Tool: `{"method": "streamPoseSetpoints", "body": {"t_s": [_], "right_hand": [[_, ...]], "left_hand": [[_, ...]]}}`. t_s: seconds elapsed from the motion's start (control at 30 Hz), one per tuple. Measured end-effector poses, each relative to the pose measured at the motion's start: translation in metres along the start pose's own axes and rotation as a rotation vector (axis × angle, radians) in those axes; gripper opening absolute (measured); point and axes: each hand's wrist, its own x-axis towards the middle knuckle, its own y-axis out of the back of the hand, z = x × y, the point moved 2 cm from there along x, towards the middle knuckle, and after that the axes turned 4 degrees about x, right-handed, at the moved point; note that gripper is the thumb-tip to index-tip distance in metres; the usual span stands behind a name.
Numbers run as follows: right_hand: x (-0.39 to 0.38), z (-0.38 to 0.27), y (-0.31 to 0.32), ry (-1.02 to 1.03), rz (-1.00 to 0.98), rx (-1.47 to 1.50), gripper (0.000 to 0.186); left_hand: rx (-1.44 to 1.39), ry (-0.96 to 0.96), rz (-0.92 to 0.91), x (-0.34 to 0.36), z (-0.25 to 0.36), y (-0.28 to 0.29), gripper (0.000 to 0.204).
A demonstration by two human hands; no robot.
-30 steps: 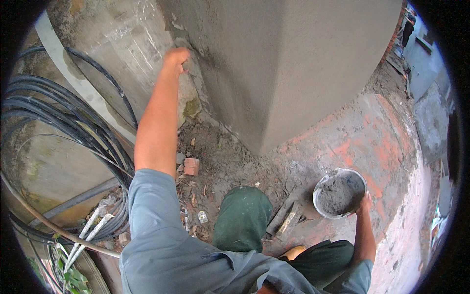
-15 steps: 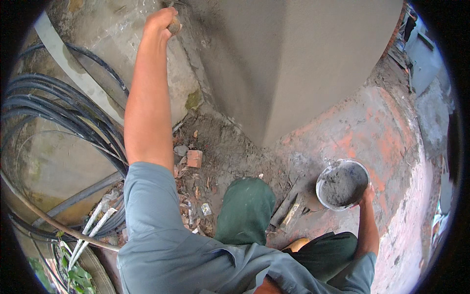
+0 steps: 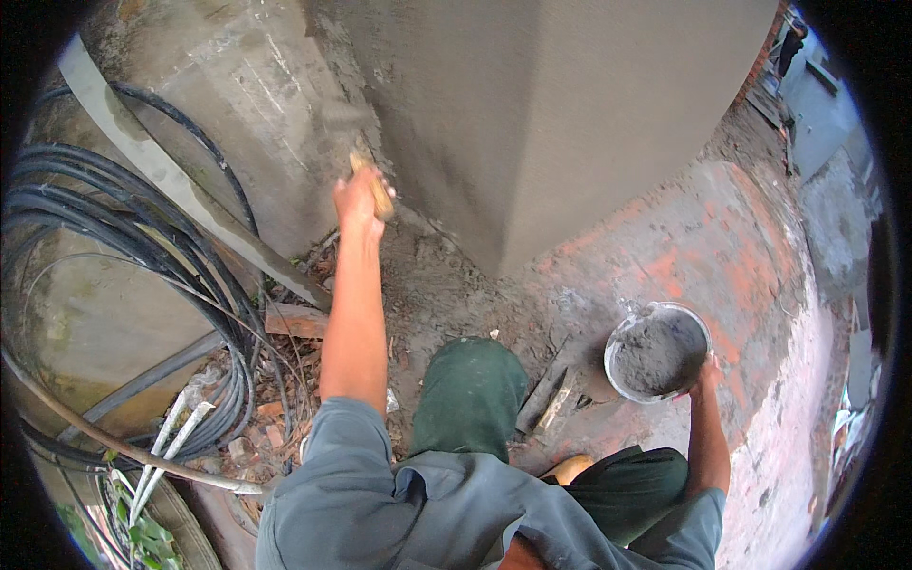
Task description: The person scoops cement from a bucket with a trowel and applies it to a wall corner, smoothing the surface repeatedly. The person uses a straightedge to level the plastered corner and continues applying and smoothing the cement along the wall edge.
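Note:
My left hand is closed around the wooden handle of a trowel, its arm stretched forward. The trowel's grey blade is blurred against the wall's lower edge, beside the smooth grey plastered corner. To the right, my right hand grips the rim of a round, pale-rimmed bucket. Wet grey mortar lies inside the bucket, which rests on or just above the ground; I cannot tell which.
Coiled black hoses and a long pale strip fill the left side. Broken brick and rubble lie below them. A flat wooden piece is near my green-trousered knee. A person stands far right.
My left hand has come down and slightly right with the trowel, nearer to me along the plastered corner. My right hand and the bucket have shifted only slightly in the picture.

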Motion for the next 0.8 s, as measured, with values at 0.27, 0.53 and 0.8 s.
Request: {"method": "streamPoseSetpoints", "body": {"t_s": [0.27,0.53,0.8], "right_hand": [[0.000,-0.001,0.001,0.011,0.019,-0.076,0.040],[0.005,0.005,0.001,0.008,-0.035,-0.060,0.044],[-0.019,-0.016,-0.010,-0.042,0.037,-0.066,0.046]], "left_hand": [[0.209,0.154,0.013,0.018,-0.032,-0.030,0.011],[0.234,-0.058,0.026,0.026,0.031,-0.091,0.014],[0.140,-0.281,-0.048,-0.006,0.070,-0.115,0.016]]}}
